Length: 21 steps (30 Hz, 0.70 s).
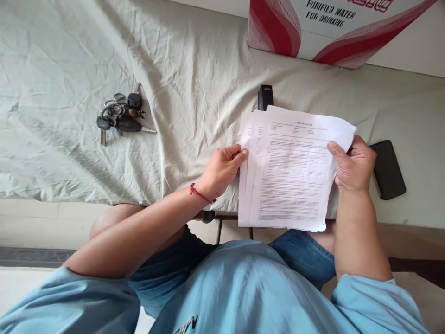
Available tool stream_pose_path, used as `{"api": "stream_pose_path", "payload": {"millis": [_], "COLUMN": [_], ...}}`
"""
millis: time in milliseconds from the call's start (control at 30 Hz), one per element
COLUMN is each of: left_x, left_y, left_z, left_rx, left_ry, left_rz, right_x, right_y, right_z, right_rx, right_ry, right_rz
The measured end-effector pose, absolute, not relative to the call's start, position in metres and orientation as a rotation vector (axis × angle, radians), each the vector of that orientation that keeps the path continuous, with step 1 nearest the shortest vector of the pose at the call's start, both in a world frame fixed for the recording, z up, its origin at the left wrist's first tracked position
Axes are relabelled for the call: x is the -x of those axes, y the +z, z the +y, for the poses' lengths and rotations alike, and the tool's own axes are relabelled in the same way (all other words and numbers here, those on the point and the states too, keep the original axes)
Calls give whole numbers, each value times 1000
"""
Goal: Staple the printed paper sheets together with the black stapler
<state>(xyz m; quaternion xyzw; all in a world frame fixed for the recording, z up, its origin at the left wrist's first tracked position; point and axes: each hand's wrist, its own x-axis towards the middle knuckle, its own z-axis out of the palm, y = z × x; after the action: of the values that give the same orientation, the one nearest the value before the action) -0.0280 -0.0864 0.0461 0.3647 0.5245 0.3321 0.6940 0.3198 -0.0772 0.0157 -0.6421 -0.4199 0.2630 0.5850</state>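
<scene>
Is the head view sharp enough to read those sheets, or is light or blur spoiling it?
Head view: even, soft daylight; the sheets show grey shadow patches across the middle and print too small to read; left hand and right hand look sharp, no glare.

**Printed sheets held in both hands over the cloth**

We see the left hand (222, 169) pinching the left edge of a stack of printed papers (288, 176), while the right hand (352, 167) grips its right edge, thumb on the top sheet. The sheets are fanned slightly apart on the left. A black stapler (265, 96) shows just behind the papers' top edge. A dark phone (388, 169) lies beside the right hand. A bunch of keys (120, 116) rests well apart on the wrinkled cloth (69, 69). A red-and-white carton (333, 28) stands at the far edge.
</scene>
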Motion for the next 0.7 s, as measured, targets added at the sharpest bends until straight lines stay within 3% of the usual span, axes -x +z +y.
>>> {"api": "stream_pose_path", "payload": {"millis": [700], "left_x": [26], "left_y": [46], "left_z": [-84], "left_rx": [-732], "left_ry": [746], "left_rz": [1151], "right_x": [-315], "right_y": [20], "right_z": [-79], "right_rx": [1510], "right_ry": [524], "right_rz": [-1049]}}
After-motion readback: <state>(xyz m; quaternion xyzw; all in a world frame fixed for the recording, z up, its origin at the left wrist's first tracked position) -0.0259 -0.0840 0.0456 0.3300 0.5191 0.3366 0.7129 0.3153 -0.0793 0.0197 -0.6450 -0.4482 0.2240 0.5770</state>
